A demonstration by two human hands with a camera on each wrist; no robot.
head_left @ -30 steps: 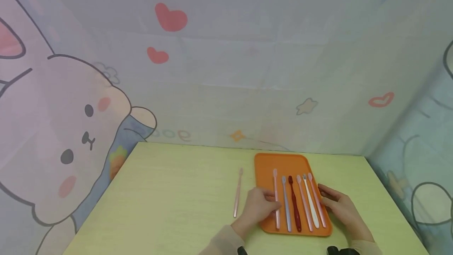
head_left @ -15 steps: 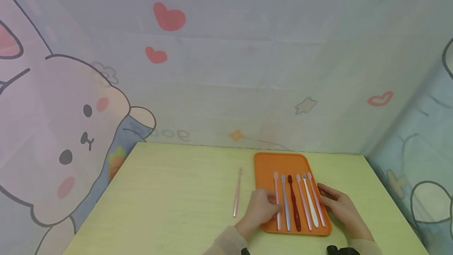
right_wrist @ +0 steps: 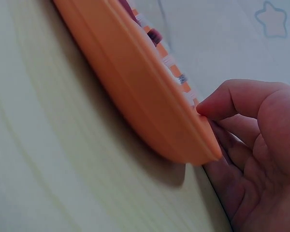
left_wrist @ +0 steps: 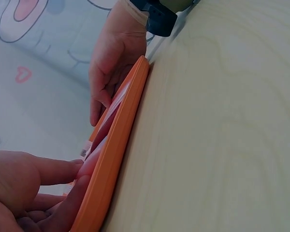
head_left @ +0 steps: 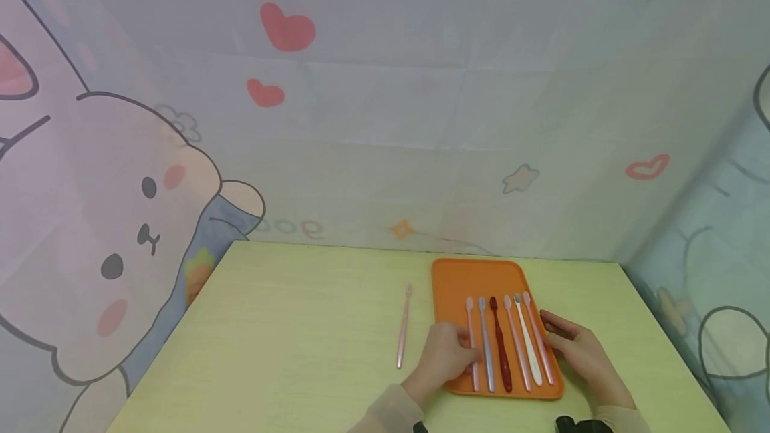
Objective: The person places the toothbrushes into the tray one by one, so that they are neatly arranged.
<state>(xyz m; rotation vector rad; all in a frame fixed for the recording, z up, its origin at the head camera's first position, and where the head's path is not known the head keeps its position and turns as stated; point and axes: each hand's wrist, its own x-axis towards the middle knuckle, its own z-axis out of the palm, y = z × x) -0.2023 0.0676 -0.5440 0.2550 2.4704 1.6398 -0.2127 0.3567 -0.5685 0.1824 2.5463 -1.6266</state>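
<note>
An orange tray lies on the pale yellow table with several toothbrushes side by side on it. My left hand reaches over the tray's left rim and pinches the leftmost pink toothbrush between thumb and fingers. To its right lie a pale blue toothbrush, a dark red one, a white one and two more pink ones. At the tray's right edge, my right hand holds the rim, its thumb on top in the right wrist view.
Left of the tray, a single pink toothbrush lies on the table. A cartoon-printed cloth backdrop rises behind the table's far edge. Dark wrist gear sits near the right sleeve.
My left hand has shifted slightly right and toward me, and the pink toothbrush it pinches has slid toward me, level with the others. The right hand stays at the tray's rim.
</note>
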